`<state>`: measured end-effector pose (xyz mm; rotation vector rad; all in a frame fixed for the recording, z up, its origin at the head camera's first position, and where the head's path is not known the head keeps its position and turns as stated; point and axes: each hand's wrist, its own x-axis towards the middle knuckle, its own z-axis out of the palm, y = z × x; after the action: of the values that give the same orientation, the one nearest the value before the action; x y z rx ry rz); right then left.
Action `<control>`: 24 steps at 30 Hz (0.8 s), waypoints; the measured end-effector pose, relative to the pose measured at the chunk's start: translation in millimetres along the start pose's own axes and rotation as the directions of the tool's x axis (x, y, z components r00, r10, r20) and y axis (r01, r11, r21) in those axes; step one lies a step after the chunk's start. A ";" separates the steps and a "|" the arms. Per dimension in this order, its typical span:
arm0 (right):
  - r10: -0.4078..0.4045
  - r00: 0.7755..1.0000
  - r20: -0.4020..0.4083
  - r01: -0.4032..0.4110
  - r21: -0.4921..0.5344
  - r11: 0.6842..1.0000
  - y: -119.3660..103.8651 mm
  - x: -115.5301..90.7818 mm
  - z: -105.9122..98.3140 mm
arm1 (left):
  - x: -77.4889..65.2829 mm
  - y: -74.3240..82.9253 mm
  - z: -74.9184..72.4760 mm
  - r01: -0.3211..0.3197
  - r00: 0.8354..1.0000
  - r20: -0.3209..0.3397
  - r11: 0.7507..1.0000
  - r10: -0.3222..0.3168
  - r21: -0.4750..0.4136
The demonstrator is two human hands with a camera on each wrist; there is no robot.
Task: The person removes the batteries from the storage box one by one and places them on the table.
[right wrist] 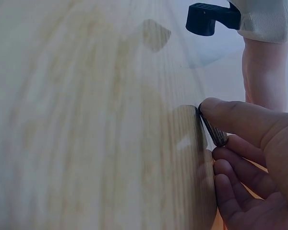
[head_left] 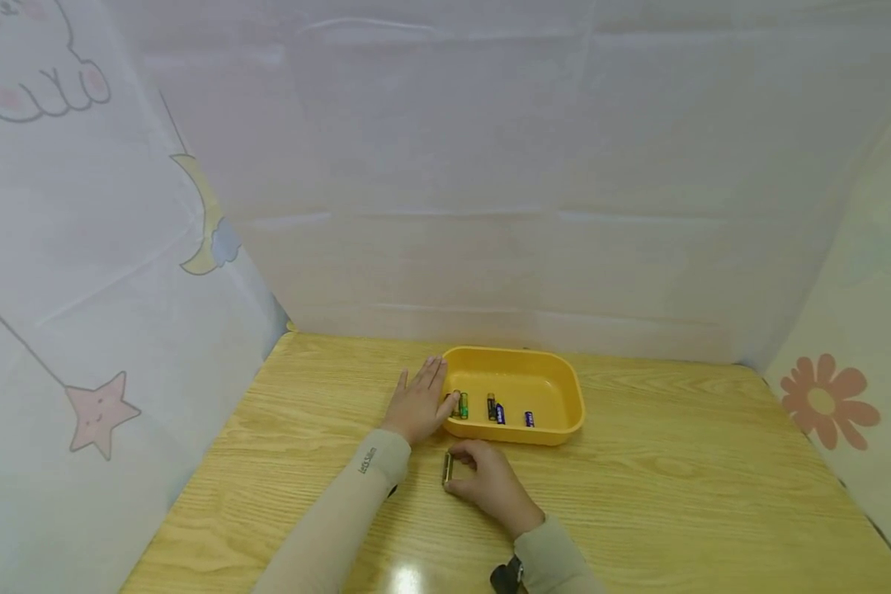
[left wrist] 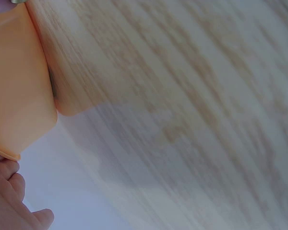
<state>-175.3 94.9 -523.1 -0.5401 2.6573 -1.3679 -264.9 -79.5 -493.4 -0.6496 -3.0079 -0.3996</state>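
Note:
My left hand point(head_left: 416, 404) rests at the left side of a yellow plastic tray point(head_left: 520, 433), fingers straight and spread, thumb reaching over the rim. In the left wrist view the fingers point(left wrist: 14, 184) touch the edge of the tray point(left wrist: 19, 81). In front of the tray, my right hand point(head_left: 490, 483) pinches a dark gold battery point(head_left: 448, 469) end to end between thumb and a finger. The right wrist view has this battery point(right wrist: 213, 127) at the table surface, by the thumb. Inside the tray lie several batteries, among them a green one point(head_left: 464, 405), a black one point(head_left: 492, 406) and a purple one point(head_left: 530, 419).
The wood-grain table point(head_left: 676, 487) extends to both sides of the tray. Pale printed sheets point(head_left: 445, 206) stand behind and beside it. A black wrist device point(head_left: 506, 575) is strapped at the right cuff.

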 end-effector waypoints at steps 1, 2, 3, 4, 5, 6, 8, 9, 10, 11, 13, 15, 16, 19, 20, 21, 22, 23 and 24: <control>0.000 1.000 -0.001 0.000 -0.001 1.000 -0.1 -0.3 -0.1 | 0.1 -0.3 0.5 0.001 1.000 0.003 1.000 -0.001 0.004; 0.000 1.000 -0.001 0.000 -0.001 1.000 -0.6 -0.5 -0.4 | 0.2 -0.6 1.2 0.001 1.000 0.002 1.000 -0.001 0.010; 0.001 1.000 -0.001 -0.001 -0.001 1.000 -1.1 -0.9 -0.8 | 0.3 -0.9 1.7 -0.001 1.000 0.000 1.000 0.001 0.012; 0.001 1.000 -0.001 -0.001 -0.001 1.000 -1.5 -1.2 -1.1 | 0.5 -1.1 2.3 0.000 1.000 0.000 1.000 0.000 0.019; 0.001 1.000 0.001 -0.001 0.000 1.000 -2.0 -1.4 -1.4 | 0.6 -1.2 2.9 -0.001 1.000 -0.005 1.000 0.001 0.019; 0.002 1.000 0.002 -0.002 0.000 1.000 -2.4 -1.6 -1.6 | 0.7 -1.3 3.4 -0.003 1.000 -0.011 1.000 0.004 0.017; 0.007 1.000 0.007 -0.007 -0.001 1.000 -3.7 -1.9 -2.3 | 1.2 -1.3 3.9 -0.005 1.000 -0.017 1.000 0.006 0.015; 0.011 1.000 0.009 -0.011 -0.004 1.000 -4.1 -2.1 -2.5 | 1.5 -1.2 4.0 -0.005 1.000 -0.017 1.000 0.006 0.011; 0.014 1.000 0.010 -0.014 -0.007 1.000 -4.3 -2.2 -2.6 | 1.7 -1.3 4.2 -0.005 1.000 -0.016 1.000 0.005 0.013; 0.017 1.000 0.011 -0.017 -0.009 1.000 -4.4 -2.3 -2.6 | 1.8 -1.3 4.3 -0.004 1.000 -0.016 1.000 0.004 0.010; 0.022 1.000 0.012 -0.022 -0.014 1.000 -4.2 -2.4 -2.7 | 2.1 -1.5 4.7 -0.004 1.000 -0.016 1.000 0.004 0.015; 0.024 1.000 0.010 -0.024 -0.016 1.000 -3.6 -2.5 -2.6 | 2.2 -1.6 4.9 -0.003 1.000 -0.015 1.000 0.003 0.020; 0.024 1.000 0.008 -0.024 -0.018 1.000 -3.3 -2.5 -2.4 | 2.1 -1.6 4.9 -0.003 1.000 -0.014 1.000 0.003 0.025; 0.022 1.000 0.004 -0.022 -0.016 1.000 -3.1 -2.7 -2.1 | 1.2 -1.5 3.9 -0.005 1.000 -0.014 0.999 0.005 0.033; 0.023 1.000 0.003 -0.023 -0.015 1.000 -3.1 -2.9 -2.0 | 0.8 -1.0 3.0 -0.005 1.000 -0.011 0.999 0.005 0.033; 0.024 1.000 0.003 -0.024 -0.014 1.000 -3.1 -3.2 -2.0 | 0.5 -0.7 2.2 -0.005 1.000 -0.011 0.999 0.005 0.034; 0.024 1.000 0.003 -0.024 -0.011 1.000 -3.3 -3.3 -2.1 | 0.0 -0.4 1.4 -0.005 1.000 -0.009 0.999 0.006 0.036; 0.025 1.000 0.003 -0.025 -0.007 1.000 -3.4 -3.4 -2.1 | -0.4 0.1 0.8 -0.007 1.000 -0.012 0.999 0.007 0.032; 0.025 1.000 0.003 -0.025 -0.004 1.000 -3.4 -3.5 -2.2 | -0.6 0.4 0.2 -0.009 1.000 -0.015 1.000 0.009 0.029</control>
<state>-171.7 96.0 -519.2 -0.5070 2.6550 -1.3545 -264.2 -79.3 -493.6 -0.6545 -2.9896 -0.3580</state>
